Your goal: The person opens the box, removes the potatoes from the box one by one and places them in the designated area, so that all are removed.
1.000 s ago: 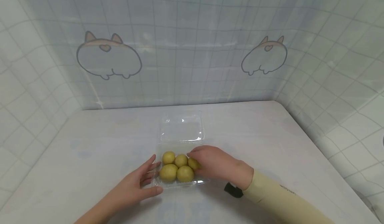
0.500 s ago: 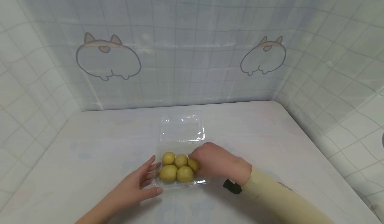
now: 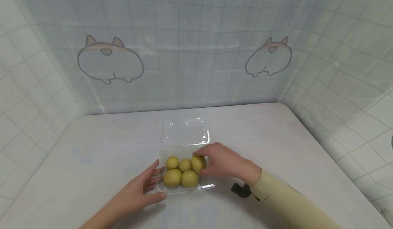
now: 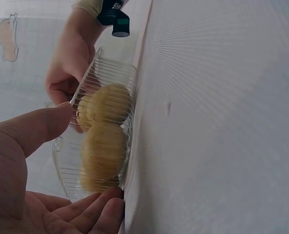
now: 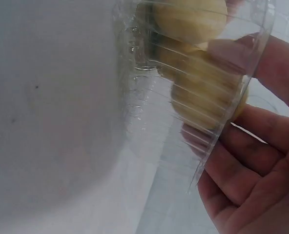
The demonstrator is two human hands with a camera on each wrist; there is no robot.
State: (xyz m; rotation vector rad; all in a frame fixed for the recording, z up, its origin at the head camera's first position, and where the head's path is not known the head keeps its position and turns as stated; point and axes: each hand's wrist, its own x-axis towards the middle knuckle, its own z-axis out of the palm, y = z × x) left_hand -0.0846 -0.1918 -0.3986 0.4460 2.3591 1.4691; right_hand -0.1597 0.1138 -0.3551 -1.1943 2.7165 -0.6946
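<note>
A clear plastic clamshell container (image 3: 201, 187) lies on the table with several yellow lemons in its tray. My left hand (image 3: 142, 189) rests at the tray's left front corner, fingers along the side and thumb at the front edge. Between the thumb and fingers of my right hand (image 3: 225, 162) is the back right lemon (image 3: 198, 163), gripped at the tray's right side. Through the ribbed wall in the right wrist view, the gripped lemon (image 5: 203, 105) shows between thumb and fingertips. Another lemon (image 4: 104, 150) sits behind the wall near my left hand in the left wrist view.
The container's hinged lid (image 3: 185, 130) lies folded back behind the tray. A black device (image 3: 241, 190) hangs under my right wrist. White table surface (image 3: 116, 147) surrounds the container, with a grid-patterned curtain (image 3: 190, 69) at the back and sides.
My right hand has shifted slightly, and the lemon in its grip has moved up and back in the head view, showing more of itself. The left hand and container stay in place.
</note>
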